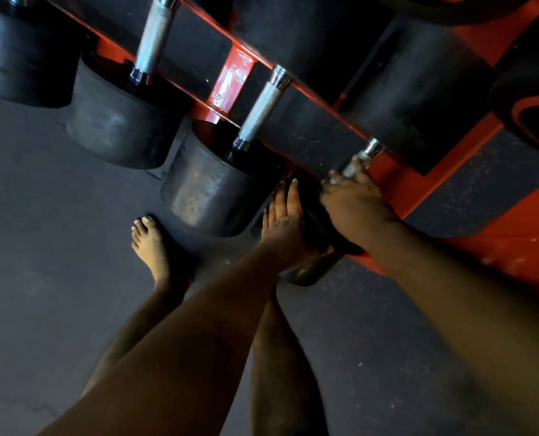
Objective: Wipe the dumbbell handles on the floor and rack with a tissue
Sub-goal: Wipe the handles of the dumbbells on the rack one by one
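Observation:
Several black dumbbells lie on a red rack (230, 80), their knurled steel handles pointing toward me. My right hand (354, 202) curls round the handle of the nearest dumbbell (363, 158), and a pale scrap that looks like the tissue (334, 181) shows at my fingers. My left hand (285, 221) rests with straight fingers against that dumbbell's black head (312, 212). Two more handles are bare: one in the middle (258, 111) and one further left (153, 39).
The dark rubber floor (57, 262) spreads out on the left and below. My bare left foot (150, 243) stands near a dumbbell head (205, 190). Larger black weights (419, 89) sit on the rack's upper tier at the right.

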Motion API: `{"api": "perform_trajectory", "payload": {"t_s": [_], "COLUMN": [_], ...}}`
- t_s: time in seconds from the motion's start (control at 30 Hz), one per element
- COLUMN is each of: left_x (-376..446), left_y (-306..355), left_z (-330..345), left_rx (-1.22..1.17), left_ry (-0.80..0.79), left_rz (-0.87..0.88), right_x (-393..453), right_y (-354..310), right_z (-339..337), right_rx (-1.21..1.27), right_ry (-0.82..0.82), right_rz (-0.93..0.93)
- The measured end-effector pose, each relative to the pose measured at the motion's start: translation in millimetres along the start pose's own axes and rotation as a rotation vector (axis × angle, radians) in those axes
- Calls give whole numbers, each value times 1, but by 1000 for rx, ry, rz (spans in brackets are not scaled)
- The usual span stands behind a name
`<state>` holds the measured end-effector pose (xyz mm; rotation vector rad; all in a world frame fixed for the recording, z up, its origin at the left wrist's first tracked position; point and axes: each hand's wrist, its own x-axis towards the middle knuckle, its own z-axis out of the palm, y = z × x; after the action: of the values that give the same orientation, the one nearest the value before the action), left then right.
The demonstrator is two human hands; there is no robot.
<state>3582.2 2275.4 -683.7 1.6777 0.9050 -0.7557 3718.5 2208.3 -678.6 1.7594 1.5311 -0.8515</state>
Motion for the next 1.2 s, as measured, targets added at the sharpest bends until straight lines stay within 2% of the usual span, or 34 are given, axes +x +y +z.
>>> {"api": "perform_trajectory", "payload": {"t_s": [0.07,0.2,0.33,0.4,0.47,0.53,0.63,0.8,0.9,1.0,1.13,1.2], "left_x": [0,0,2,3,3,2,2,3,4,2,1,1], "left_y": [0,-1,-3,-3,-5,-5,-3,-2,-3,-2,0,-1], "left_z": [0,1,1,2,2,2,1,3,4,3,2,3], "left_rx": [5,17,12,12,6,7,9,24,32,27,9,9], "left_ry": [11,15,-7,1,10,17,7,17,16,14,28,47], "left_rz": [4,5,4,5,9,12,7,-16,-15,-6,2,7], "right_x": [-3,-3,-8,-10,-8,-5,-6,-8,-2,-1,-10,-13], "right_y": [4,14,-2,6,19,20,7,1,11,10,0,4], "right_z": [-3,-5,-2,5,12,19,18,9,4,1,8,14], "right_rx": [-32,-43,3,30,85,115,89,0,-52,24,113,230], "right_ry": [7,23,4,41,144,193,142,28,55,92,73,131], "right_rz": [-84,37,-42,35,202,259,209,-15,50,74,-71,-79]}}
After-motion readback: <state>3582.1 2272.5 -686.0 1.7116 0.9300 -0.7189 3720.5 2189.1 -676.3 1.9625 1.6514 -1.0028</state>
